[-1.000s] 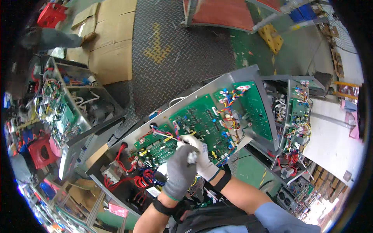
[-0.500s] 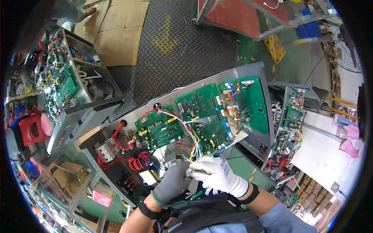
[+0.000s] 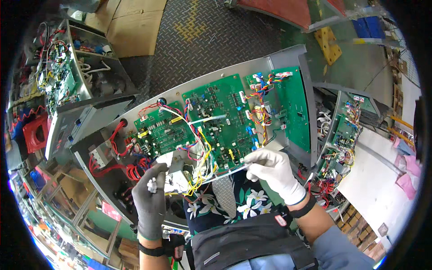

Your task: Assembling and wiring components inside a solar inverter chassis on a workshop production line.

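Observation:
My right hand (image 3: pixel 275 174), in a white glove, pinches the end of a thin white cable tie (image 3: pixel 230 173). The tie runs leftward to the lower part of a bundle of yellow and white wires (image 3: pixel 203 155); whether it loops round them I cannot tell. In a grey glove, my left hand (image 3: pixel 150 200) is closed, with small white plastic pieces (image 3: pixel 152 185) at its fingers. Both hands are over the near edge of an open metal cabinet (image 3: pixel 215 77) holding green circuit boards (image 3: pixel 215 108). Higher on the bundle, another pale cable tie (image 3: pixel 208 120) sticks out over the boards.
Red wire coils (image 3: pixel 137 171) and a white terminal block (image 3: pixel 100 155) sit in the cabinet's left end. Similar open units stand at left (image 3: pixel 67 85) and right (image 3: pixel 339 139). Beyond lie chequered metal flooring (image 3: pixel 189 40), cardboard (image 3: pixel 135 27) and a red cart (image 3: pixel 279 11).
My hands have come apart, the left moving left and the right moving right. The cable tie at my right fingers now shows. The whole view has shifted slightly.

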Demonstrator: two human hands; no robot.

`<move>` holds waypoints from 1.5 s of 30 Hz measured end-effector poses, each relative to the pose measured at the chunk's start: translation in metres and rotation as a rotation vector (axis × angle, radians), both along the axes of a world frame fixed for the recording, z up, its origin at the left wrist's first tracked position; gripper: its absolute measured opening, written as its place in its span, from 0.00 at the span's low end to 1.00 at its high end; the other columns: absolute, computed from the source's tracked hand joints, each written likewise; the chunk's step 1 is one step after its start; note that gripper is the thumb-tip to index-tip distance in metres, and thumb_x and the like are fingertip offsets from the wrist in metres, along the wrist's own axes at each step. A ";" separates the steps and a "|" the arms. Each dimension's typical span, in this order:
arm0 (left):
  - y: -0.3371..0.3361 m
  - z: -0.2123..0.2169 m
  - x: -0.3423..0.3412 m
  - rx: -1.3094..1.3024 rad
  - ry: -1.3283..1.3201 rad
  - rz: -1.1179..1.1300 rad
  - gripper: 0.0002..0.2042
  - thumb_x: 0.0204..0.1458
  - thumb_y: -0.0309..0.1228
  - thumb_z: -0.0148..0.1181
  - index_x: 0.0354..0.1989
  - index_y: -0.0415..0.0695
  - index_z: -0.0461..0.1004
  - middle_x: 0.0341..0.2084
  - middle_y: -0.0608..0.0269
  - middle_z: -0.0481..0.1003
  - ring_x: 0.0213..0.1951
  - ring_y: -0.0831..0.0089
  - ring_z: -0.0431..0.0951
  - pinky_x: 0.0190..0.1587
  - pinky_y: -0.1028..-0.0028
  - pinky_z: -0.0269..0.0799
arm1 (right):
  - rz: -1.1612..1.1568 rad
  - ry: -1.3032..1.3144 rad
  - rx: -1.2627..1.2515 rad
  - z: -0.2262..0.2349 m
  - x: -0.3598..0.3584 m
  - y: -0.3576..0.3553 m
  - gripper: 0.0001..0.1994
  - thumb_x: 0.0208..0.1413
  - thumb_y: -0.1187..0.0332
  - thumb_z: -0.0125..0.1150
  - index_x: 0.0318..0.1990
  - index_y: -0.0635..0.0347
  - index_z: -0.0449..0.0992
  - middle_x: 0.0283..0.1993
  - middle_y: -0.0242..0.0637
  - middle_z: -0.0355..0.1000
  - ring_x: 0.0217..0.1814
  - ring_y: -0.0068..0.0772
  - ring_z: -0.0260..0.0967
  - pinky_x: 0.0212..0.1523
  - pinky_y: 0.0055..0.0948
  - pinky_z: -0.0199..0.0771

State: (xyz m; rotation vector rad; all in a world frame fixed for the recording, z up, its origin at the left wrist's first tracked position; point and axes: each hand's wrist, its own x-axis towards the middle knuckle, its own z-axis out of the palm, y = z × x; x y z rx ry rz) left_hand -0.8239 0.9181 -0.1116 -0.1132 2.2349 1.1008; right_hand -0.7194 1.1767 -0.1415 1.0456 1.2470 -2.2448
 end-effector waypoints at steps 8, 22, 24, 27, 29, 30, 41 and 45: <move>0.033 0.012 0.027 -0.011 -0.181 -0.250 0.11 0.49 0.29 0.61 0.41 0.43 0.77 0.24 0.52 0.78 0.28 0.65 0.81 0.32 0.72 0.73 | 0.354 0.280 0.151 -0.012 -0.017 -0.029 0.12 0.55 0.74 0.57 0.47 0.63 0.76 0.33 0.29 0.75 0.30 0.17 0.71 0.32 0.20 0.71; 0.033 -0.070 0.008 -0.299 0.091 -0.331 0.14 0.44 0.30 0.58 0.41 0.44 0.77 0.32 0.47 0.77 0.37 0.51 0.77 0.40 0.59 0.72 | 0.520 -0.175 -0.083 -0.080 -0.071 -0.049 0.08 0.60 0.65 0.48 0.33 0.57 0.70 0.23 0.24 0.63 0.15 0.14 0.55 0.15 0.18 0.54; 0.030 -0.074 0.005 -0.279 0.065 -0.314 0.14 0.43 0.30 0.58 0.41 0.44 0.77 0.35 0.46 0.76 0.38 0.51 0.77 0.41 0.59 0.72 | 0.402 -0.121 -0.190 -0.081 -0.071 -0.044 0.07 0.59 0.65 0.49 0.31 0.55 0.69 0.21 0.23 0.62 0.14 0.13 0.51 0.14 0.17 0.50; 0.027 -0.081 0.001 -0.258 0.067 -0.319 0.14 0.43 0.29 0.57 0.40 0.41 0.77 0.35 0.46 0.76 0.38 0.50 0.77 0.41 0.58 0.71 | 0.250 -0.172 -0.305 -0.075 -0.064 -0.051 0.07 0.59 0.65 0.48 0.32 0.55 0.70 0.21 0.22 0.62 0.14 0.13 0.51 0.14 0.16 0.51; 0.030 -0.082 -0.003 -0.213 0.023 -0.353 0.14 0.42 0.28 0.56 0.39 0.43 0.78 0.31 0.46 0.76 0.36 0.49 0.77 0.40 0.58 0.72 | 0.162 -0.196 -0.364 -0.076 -0.063 -0.050 0.07 0.59 0.65 0.48 0.34 0.55 0.71 0.21 0.22 0.62 0.15 0.13 0.53 0.15 0.16 0.52; 0.033 -0.082 -0.005 -0.205 0.022 -0.354 0.14 0.42 0.28 0.56 0.39 0.43 0.78 0.31 0.46 0.76 0.36 0.49 0.77 0.40 0.58 0.72 | 0.332 -0.164 -0.258 -0.076 -0.065 -0.045 0.08 0.59 0.65 0.48 0.35 0.56 0.72 0.21 0.22 0.63 0.16 0.13 0.55 0.16 0.15 0.54; 0.031 -0.069 -0.012 -0.196 0.063 -0.512 0.12 0.45 0.28 0.58 0.40 0.45 0.76 0.30 0.46 0.76 0.32 0.50 0.77 0.38 0.61 0.72 | 1.029 0.268 0.811 -0.056 -0.074 -0.048 0.09 0.54 0.63 0.54 0.36 0.58 0.70 0.31 0.46 0.73 0.37 0.53 0.72 0.35 0.46 0.70; 0.033 -0.048 -0.037 0.074 -0.167 -0.266 0.08 0.48 0.24 0.58 0.37 0.37 0.77 0.26 0.62 0.78 0.29 0.79 0.76 0.33 0.77 0.72 | 0.689 0.198 0.794 -0.058 -0.053 -0.050 0.06 0.55 0.68 0.58 0.35 0.61 0.73 0.27 0.37 0.72 0.25 0.26 0.69 0.26 0.29 0.66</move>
